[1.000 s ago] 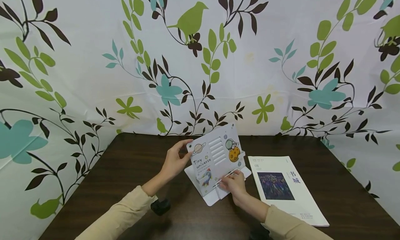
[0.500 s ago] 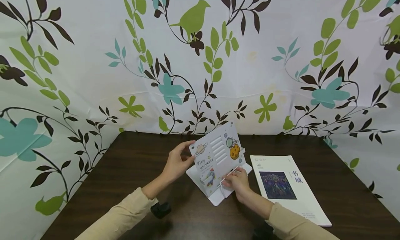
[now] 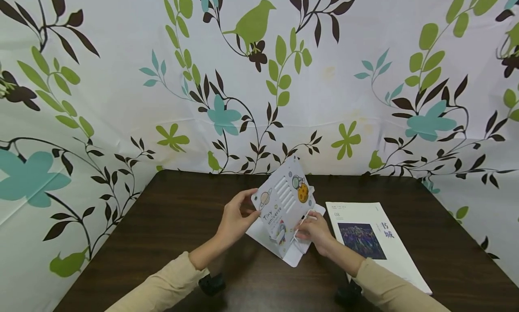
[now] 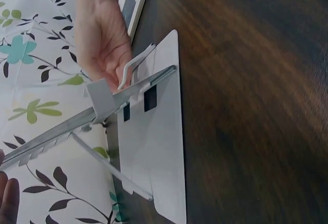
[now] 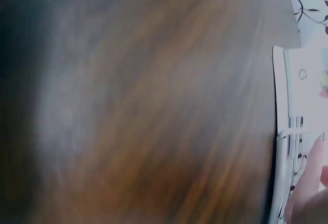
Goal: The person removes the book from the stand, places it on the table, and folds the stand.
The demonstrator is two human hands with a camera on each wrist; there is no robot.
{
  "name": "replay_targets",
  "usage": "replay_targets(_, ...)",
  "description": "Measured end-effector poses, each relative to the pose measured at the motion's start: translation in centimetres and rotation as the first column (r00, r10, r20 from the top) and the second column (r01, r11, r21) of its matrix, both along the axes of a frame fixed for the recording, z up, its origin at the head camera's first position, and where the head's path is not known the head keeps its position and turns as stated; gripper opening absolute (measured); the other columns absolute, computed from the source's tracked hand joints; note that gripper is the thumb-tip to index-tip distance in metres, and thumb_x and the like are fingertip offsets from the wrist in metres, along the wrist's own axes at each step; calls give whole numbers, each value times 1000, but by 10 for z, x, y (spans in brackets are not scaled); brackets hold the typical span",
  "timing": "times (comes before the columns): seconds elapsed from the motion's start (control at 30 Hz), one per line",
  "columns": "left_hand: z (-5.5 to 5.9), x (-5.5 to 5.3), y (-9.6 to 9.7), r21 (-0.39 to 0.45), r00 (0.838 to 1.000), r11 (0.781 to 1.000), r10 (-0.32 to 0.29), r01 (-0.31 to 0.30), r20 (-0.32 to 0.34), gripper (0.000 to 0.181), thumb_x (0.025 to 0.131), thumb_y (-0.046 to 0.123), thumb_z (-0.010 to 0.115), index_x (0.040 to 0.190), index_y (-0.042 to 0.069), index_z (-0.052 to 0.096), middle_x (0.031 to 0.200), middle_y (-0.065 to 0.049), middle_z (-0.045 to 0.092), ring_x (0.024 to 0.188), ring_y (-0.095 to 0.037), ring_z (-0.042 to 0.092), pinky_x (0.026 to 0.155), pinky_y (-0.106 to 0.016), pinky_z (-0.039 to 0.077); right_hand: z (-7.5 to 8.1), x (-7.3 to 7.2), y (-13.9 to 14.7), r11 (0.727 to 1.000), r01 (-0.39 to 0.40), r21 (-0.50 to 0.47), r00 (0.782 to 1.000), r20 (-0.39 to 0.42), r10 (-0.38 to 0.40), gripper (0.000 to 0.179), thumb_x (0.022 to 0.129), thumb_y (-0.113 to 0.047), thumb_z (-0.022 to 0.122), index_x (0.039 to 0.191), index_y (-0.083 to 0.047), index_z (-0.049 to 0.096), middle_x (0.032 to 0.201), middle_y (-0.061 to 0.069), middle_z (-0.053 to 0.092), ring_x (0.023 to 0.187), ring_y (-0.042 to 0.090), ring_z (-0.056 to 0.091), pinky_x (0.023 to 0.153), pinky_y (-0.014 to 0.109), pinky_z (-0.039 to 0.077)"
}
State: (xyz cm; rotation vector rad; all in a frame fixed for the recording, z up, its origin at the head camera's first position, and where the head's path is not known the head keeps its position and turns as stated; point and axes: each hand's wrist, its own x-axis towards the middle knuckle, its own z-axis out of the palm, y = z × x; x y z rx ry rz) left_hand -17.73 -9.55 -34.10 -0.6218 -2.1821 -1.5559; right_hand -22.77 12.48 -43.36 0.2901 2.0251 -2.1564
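Observation:
A white book stand printed with "Tiny universe", a planet, a rocket and an astronaut stands tilted on its flat base. My left hand grips the panel's upper left corner between thumb and fingers. At the panel's lower edge, my right hand pinches the white wire page holder. Seen edge-on in the left wrist view, the panel leans on a thin prop rod that meets the base plate. In the right wrist view, my right fingers are beside the wire, partly cut off.
A white magazine with a dark picture lies flat on the dark wooden table, right of the stand. A leaf-and-bird patterned cloth hangs behind the table's far edge.
The stand has turned, so its panel faces more to the right and looks narrower. My left hand has shifted slightly right and nearer with the corner. My right hand keeps its pinch on the page holder.

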Motion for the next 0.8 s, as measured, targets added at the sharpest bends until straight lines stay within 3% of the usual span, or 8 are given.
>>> replay_targets(0.4,-8,8,15,60,998,998,22,-19,-52,45,70,-17,66,113,-12,53,96,-22,58,82,-33,58,64,-35,54,-2,-14,17,994,-103,28,995,-10,103,58,78,10,54,127,7,23,85,10,55,69,15,60,61,31,54)
replay_targets(0.63,-36,-4,22,98,997,994,57,-52,-52,49,69,-12,70,114,-2,56,95,-12,59,82,-24,58,64,-30,54,-1,-21,26,981,-186,57,983,5,186,58,80,7,55,128,7,23,87,9,57,72,15,60,64,31,53)
replay_targets(0.8,-41,-3,25,95,994,994,54,-45,-95,48,69,-9,72,114,-1,56,95,-11,59,81,-21,59,64,-27,53,2,-25,32,965,-249,85,969,21,248,56,82,5,54,129,6,23,91,10,57,75,15,61,66,32,53)
